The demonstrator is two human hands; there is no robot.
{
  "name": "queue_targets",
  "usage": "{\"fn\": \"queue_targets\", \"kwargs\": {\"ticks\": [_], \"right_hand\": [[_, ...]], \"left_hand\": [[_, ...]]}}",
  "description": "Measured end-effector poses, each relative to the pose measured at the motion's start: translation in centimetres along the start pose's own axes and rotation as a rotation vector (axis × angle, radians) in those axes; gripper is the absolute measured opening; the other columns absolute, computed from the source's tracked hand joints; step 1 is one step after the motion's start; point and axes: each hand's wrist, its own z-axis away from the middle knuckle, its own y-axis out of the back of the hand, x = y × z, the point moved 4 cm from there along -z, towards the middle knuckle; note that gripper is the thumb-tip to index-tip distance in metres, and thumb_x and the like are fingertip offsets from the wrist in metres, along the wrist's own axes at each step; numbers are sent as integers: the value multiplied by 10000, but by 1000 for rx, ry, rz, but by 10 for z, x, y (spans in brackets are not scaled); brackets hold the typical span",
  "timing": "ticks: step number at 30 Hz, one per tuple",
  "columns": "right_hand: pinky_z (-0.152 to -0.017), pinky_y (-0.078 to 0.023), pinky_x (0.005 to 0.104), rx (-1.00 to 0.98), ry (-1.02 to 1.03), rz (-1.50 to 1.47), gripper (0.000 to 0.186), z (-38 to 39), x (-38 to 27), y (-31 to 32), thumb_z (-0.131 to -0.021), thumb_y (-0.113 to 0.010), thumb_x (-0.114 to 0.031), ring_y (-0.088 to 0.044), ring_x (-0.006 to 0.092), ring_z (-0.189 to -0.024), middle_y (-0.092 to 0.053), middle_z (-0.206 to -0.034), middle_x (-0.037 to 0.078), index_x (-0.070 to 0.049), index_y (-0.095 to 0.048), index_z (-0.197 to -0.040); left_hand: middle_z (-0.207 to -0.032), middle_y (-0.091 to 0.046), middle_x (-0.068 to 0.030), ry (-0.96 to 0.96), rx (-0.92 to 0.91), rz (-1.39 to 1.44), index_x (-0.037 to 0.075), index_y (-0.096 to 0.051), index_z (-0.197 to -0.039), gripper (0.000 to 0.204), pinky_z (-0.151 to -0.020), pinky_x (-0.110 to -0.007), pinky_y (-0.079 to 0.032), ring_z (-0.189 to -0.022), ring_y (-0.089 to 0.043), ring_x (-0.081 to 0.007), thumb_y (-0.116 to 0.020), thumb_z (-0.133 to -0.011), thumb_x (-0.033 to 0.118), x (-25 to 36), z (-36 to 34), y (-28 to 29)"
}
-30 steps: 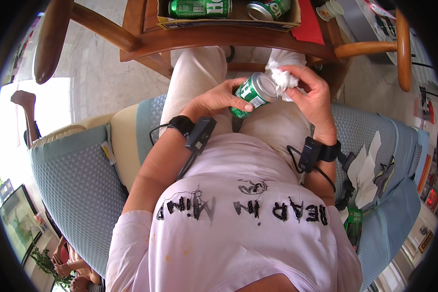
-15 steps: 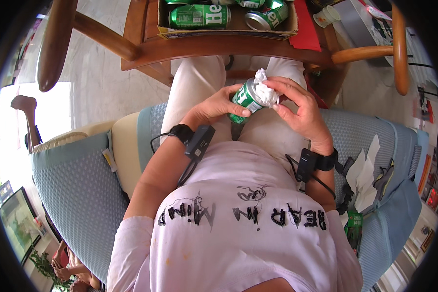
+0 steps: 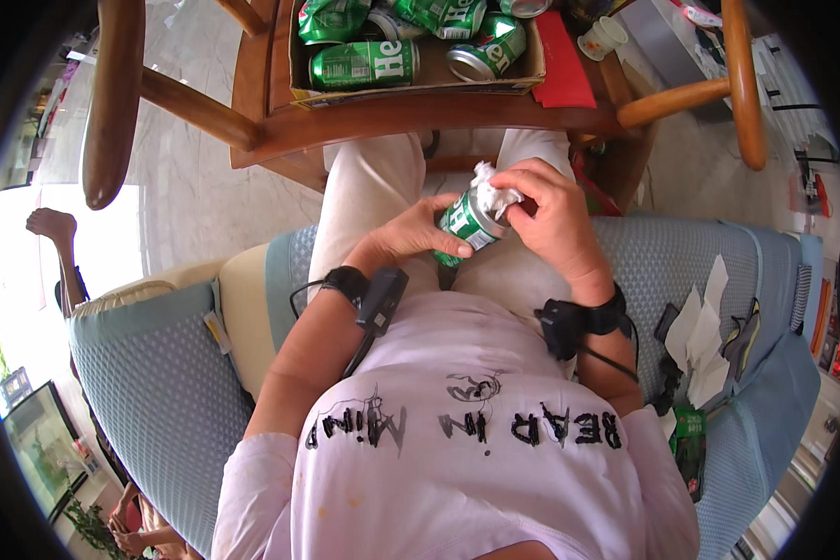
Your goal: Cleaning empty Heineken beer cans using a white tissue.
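Note:
Over my lap, my left hand (image 3: 413, 233) is wrapped round a green drink can (image 3: 459, 226), which is tilted with its top toward my right hand. A crumpled white tissue (image 3: 495, 198) sits against the top end of the can. My right hand (image 3: 558, 219) pinches that tissue, its thumb and fingertips bent at the can's rim. Part of the tissue sticks up past the fingers. Whether any of it is inside the can is hidden.
Ahead, a cardboard box (image 3: 420, 91) with several green cans stands on a wooden chair (image 3: 364, 119). Beside it are a red paper (image 3: 565, 65) and a paper cup (image 3: 603, 37). White paper strips (image 3: 705, 341) and a green packet (image 3: 689, 448) lie on the sofa (image 3: 756, 271) to my right.
My right fingers have curled in closer to the can's rim, and less of the tissue shows. My left hand keeps its hold on the can. The box and chair appear lower in the picture.

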Motion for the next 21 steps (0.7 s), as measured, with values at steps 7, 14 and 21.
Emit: {"fn": "queue_targets", "kwargs": {"ticks": [7, 14, 21], "right_hand": [[-607, -488, 238, 229, -136, -309, 328, 17, 16, 25, -676, -648, 99, -606, 145, -726, -632, -901, 52, -41, -669, -971], [-644, -510, 286, -9, 41, -172, 266, -1, -2, -9, -712, -658, 35, -621, 196, -756, -599, -901, 70, -20, -653, -973], [-629, -493, 269, -106, -50, -212, 225, 10, 20, 2, -720, -655, 40, -617, 177, -735, -620, -878, 74, 2, -648, -942]], "left_hand": [[-1057, -620, -16, -21, 5, -87, 53, -563, -1226, 707, -891, -274, -466, -969, -571, -136, -888, -608, 166, -3, -2, 0], [-1031, -615, -12, -26, 45, -192, 51, -573, -1205, 683, -898, -282, -456, -981, -566, -141, -888, -608, 149, 3, -2, -3], [-1045, -609, -17, -39, 26, -124, 41, -567, -1201, 703, -909, -283, -438, -999, -557, -156, -895, -590, 160, -2, -5, -1]]}}
